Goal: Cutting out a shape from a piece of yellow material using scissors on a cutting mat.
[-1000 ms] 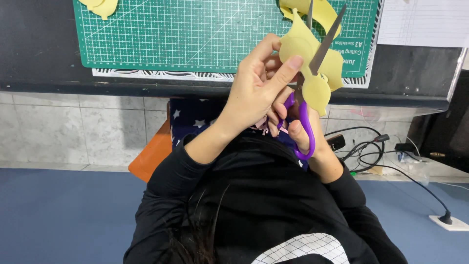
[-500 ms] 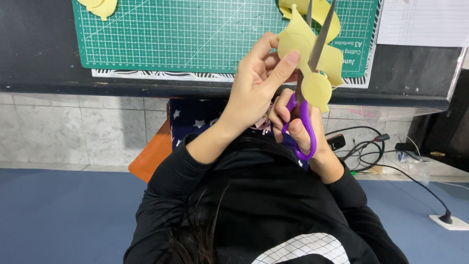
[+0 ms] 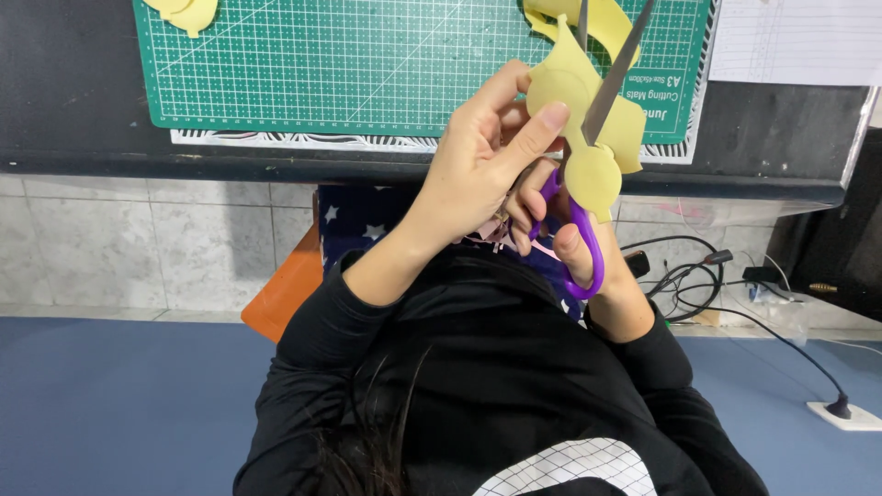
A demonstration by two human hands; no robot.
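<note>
My left hand pinches a yellow foam shape with rounded lobes, thumb on its upper left lobe. My right hand grips purple-handled scissors, fingers through the loops. The steel blades stand apart, straddling the foam between its lobes. Both hands hover over the front edge of a black desk, above my lap.
A green cutting mat with a white grid lies on the black desk. Yellow foam offcuts sit at the mat's top left and top right. White paper lies at right. Cables run over the floor.
The scissor blades have spread wider and shifted slightly along the foam. The foam piece has turned a little in my left hand.
</note>
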